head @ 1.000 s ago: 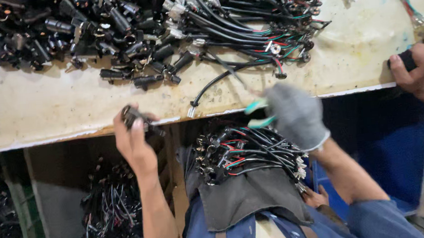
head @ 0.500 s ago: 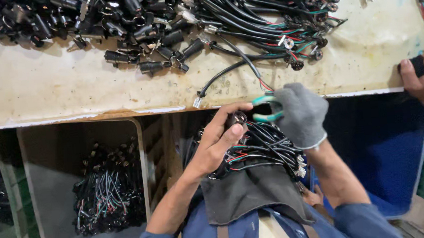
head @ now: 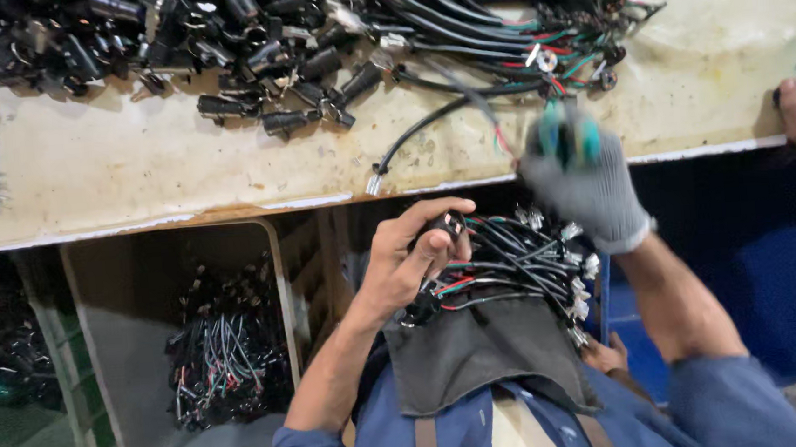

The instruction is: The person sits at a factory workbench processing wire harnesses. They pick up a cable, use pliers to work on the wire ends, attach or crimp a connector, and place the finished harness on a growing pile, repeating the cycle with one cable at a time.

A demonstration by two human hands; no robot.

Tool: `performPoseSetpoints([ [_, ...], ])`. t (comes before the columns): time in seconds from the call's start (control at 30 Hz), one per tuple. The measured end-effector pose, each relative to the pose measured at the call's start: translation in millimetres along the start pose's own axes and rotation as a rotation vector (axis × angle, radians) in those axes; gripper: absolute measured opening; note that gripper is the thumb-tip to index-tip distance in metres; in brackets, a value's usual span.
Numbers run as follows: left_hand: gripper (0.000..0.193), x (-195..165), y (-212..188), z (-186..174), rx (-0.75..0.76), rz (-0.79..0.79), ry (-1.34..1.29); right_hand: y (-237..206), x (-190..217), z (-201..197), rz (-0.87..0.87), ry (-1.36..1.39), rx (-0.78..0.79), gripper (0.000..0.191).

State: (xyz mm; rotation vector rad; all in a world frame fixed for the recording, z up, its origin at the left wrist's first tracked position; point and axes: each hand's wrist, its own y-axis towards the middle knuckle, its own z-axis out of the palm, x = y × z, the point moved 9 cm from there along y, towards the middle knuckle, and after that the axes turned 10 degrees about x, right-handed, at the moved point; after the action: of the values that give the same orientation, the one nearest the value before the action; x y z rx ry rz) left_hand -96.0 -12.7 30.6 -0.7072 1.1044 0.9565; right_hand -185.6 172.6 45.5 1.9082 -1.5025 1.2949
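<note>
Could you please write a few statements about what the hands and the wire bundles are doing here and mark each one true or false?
1. The right hand wears a grey knitted glove. True.
2. The bare left hand rests on the pale worn tabletop. False: it holds a small black connector over the lap.
3. A bundle of black wire harnesses lies on the dark grey apron. True.
4. The beige bin contains only silver screws. False: it holds wired parts.

One head-worn camera looks steeply down, close over the left hand (head: pixel 410 260) and gloved right hand (head: pixel 582 178), workbench edge (head: pixel 229 212) just beyond their fingers.
</note>
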Motion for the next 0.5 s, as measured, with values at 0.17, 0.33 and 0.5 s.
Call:
performPoseSetpoints([
  [0.17,0.030,15,-3,-1,0.000,-0.199,0.260,-53,79,43,-0.750,-0.471,0.192,0.021],
  [0.33,0.030,10,-4,0,-0.041,-0.116,0.445,-39,48,45,-0.443,0.049,0.107,0.006],
  [0.5,0.028,16,-6,-1,-0.053,-0.086,0.281,-52,14,32,-0.311,0.675,-0.165,0.008],
])
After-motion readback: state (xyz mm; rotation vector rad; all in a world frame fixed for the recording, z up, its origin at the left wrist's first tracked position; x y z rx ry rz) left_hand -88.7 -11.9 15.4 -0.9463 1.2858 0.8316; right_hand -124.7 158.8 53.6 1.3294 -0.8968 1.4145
